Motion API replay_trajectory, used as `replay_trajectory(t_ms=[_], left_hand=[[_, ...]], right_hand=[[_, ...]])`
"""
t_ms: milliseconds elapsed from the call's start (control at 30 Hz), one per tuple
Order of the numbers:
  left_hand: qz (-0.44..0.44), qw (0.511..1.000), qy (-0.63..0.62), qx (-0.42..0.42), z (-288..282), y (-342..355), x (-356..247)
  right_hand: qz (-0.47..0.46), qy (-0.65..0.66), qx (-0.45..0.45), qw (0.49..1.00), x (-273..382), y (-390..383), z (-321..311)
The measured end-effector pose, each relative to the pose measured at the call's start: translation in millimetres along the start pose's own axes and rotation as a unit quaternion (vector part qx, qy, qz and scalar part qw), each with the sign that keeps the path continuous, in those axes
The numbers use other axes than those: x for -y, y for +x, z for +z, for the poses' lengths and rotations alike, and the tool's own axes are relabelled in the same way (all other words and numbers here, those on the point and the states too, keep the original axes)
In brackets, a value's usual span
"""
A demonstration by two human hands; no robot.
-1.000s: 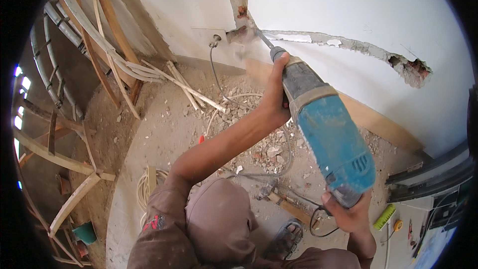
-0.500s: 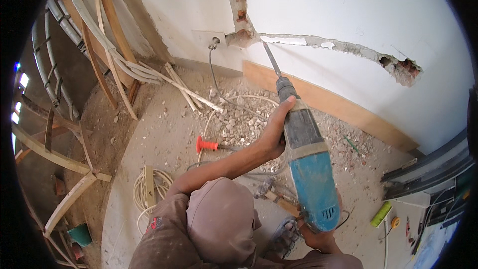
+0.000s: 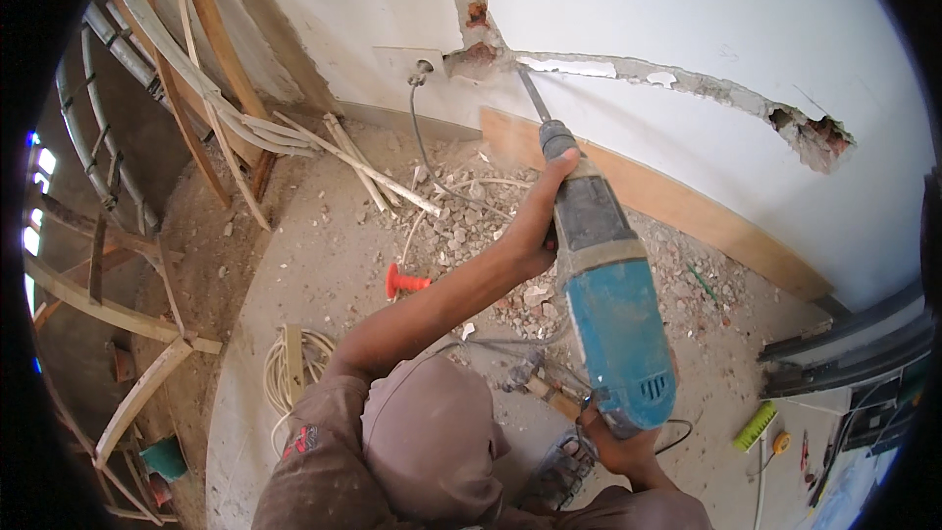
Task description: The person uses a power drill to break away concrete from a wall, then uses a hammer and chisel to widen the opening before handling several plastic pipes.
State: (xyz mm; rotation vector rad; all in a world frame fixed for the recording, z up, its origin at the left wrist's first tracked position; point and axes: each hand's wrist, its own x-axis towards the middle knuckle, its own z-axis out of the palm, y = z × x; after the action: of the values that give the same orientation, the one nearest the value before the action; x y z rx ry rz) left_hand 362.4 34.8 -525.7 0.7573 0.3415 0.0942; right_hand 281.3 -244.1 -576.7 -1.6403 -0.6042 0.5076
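Observation:
A blue and dark-grey rotary hammer [image 3: 618,324] slants upward in front of me. My left hand [image 3: 542,216] is wrapped round its front housing, just behind the chuck. At the rear end my right hand [image 3: 623,447] is closed about the handle, its fingers partly hidden by the blue body. The long chisel bit [image 3: 533,93] has its tip at the lower edge of a rough channel [image 3: 687,88] cut in the white wall. That spot lies near the corner where this channel meets an upright one showing red brick [image 3: 477,15].
Rubble [image 3: 471,211] litters the floor below a wooden board [image 3: 687,206] against the wall. A plug sits in a socket [image 3: 423,67], its cable hanging down. Nearby are an orange-red hand guard [image 3: 404,282], coiled cable [image 3: 312,358], a hammer [image 3: 540,385], a green brush [image 3: 755,426] and leaning timber [image 3: 226,29].
The rotary hammer's rear end has risen slightly, both hands keeping their grip. My left forearm has shifted a little left and now covers the shaft beside the orange-red guard.

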Motion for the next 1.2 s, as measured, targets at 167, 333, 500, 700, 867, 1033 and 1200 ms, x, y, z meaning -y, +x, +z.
replay_trajectory(t_ms=[167, 333, 500, 700, 867, 1033, 1200], left_hand=[[-0.002, 0.999, 0.032, -0.018, 12, 5, -1], [0.01, 0.999, 0.019, -0.035, 21, 7, 12], [0.009, 0.999, 0.025, -0.039, 44, -31, 23], [-0.012, 1.0, 0.018, 0.001, 33, -22, 19], [0.01, 0.999, 0.003, 0.045, 22, -20, -5], [0.008, 0.999, -0.001, 0.034, 19, -7, -10], [0.009, 1.0, -0.004, 0.01, 31, -15, 2]], right_hand=[[0.009, 0.061, -0.037, 0.997, -1, 0, -19], [0.026, 0.218, -0.014, 0.976, 41, 14, -27], [0.156, 0.291, -0.043, 0.943, 51, -31, -20], [-0.029, -0.042, -0.006, 0.999, 14, -45, -23], [-0.14, -0.056, 0.026, 0.988, 80, -2, -3], [-0.123, -0.015, 0.033, 0.992, 83, 12, -7], [0.072, 0.024, 0.027, 0.997, 59, -11, -28]])
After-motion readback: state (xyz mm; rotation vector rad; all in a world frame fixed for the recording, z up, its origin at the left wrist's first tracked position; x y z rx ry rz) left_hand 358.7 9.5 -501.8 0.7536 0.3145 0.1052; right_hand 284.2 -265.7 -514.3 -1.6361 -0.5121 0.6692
